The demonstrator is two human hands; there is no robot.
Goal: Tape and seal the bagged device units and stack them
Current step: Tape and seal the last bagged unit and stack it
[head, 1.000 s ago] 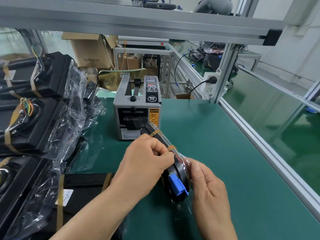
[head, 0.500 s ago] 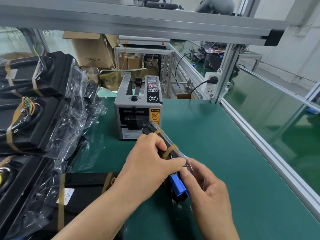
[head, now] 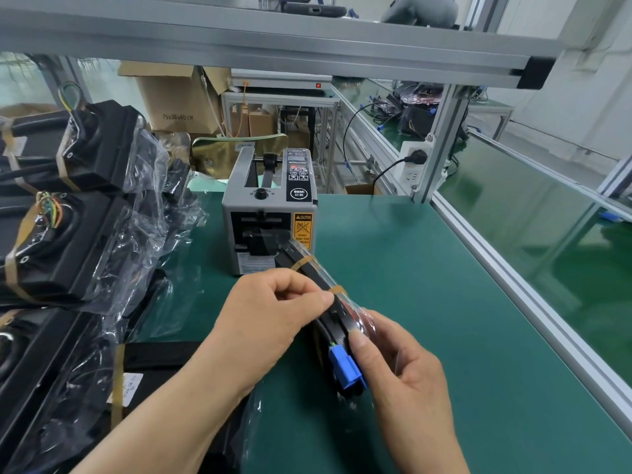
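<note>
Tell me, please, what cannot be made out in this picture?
Head view:
- Left hand covers one end of the tape strip; whether it sticks is hidden.
- Right hand hides the right side of the bagged unit.
- Stacked units are cut by the left edge.
- White label: print too small.

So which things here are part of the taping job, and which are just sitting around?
In the job:
bagged unit, gripped by the left hand and right hand
brown tape strip on it
tape dispenser
stack of taped units

Lying about:
cardboard box
wall socket
overhead shelf
</note>
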